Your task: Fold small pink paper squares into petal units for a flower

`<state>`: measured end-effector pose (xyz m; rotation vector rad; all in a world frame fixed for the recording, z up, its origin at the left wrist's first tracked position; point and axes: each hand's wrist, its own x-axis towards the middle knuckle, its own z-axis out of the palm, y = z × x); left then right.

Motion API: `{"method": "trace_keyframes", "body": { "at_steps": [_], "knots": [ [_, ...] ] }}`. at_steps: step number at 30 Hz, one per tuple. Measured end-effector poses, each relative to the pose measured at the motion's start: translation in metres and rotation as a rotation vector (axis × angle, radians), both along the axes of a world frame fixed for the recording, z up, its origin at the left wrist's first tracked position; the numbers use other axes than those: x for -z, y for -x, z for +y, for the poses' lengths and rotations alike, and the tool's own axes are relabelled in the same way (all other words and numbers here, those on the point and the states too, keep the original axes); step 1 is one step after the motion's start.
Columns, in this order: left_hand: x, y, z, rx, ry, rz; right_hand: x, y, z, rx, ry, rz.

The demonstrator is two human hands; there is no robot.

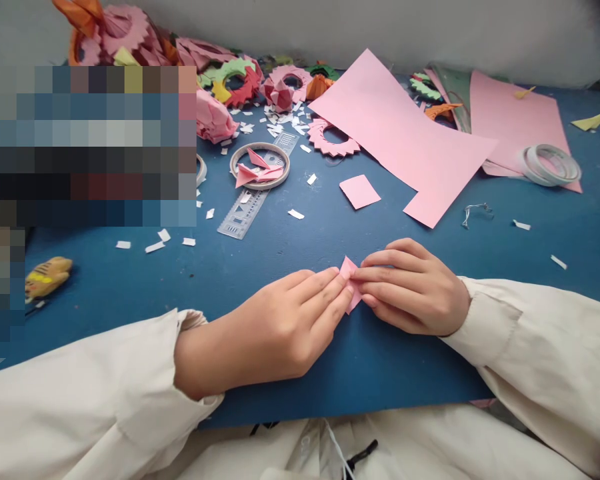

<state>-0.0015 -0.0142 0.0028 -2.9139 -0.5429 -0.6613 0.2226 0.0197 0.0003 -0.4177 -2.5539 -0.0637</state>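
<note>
A small folded piece of pink paper [349, 265] lies on the blue table between my hands. My left hand [290, 320] reaches in from the left, its fingertips pressed together on the paper's left side. From the right, my right hand [415, 287] holds the paper's right edge with its fingertips, the fingers bent and close together. Parts of the paper are hidden under the fingers. Beyond them lies a loose pink paper square [360, 191]. A large pink sheet [395, 123] with a notched corner lies farther back.
A tape roll [235, 175] with folded pink pieces inside rests on a clear ruler [240, 217]. Another tape roll [553, 165] stands at the right. White scraps [296, 214], folded paper rings [333, 138] and a yellow toy [49, 277] lie around the blue table [380, 380].
</note>
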Motion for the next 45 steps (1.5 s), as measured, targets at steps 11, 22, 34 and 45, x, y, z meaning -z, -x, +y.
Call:
{"method": "trace_keyframes", "body": {
  "at_steps": [11, 22, 34, 45],
  "knots": [
    [0.0002, -0.0002, 0.0006, -0.016, -0.014, 0.037, 0.0008, 0.0012, 0.0004, 0.098, -0.024, -0.048],
    [-0.0021, 0.0020, -0.0010, -0.028, 0.017, -0.078, 0.0023, -0.0009, 0.0025, 0.090, 0.017, -0.118],
    [-0.0007, 0.0025, 0.0059, -0.087, 0.053, -0.098, 0.0019, -0.0010, 0.0024, 0.092, 0.028, -0.141],
    [0.0012, 0.0040, 0.0021, -0.037, -0.098, 0.094, 0.0016, -0.0008, 0.0020, 0.104, 0.037, -0.144]
  ]
}}
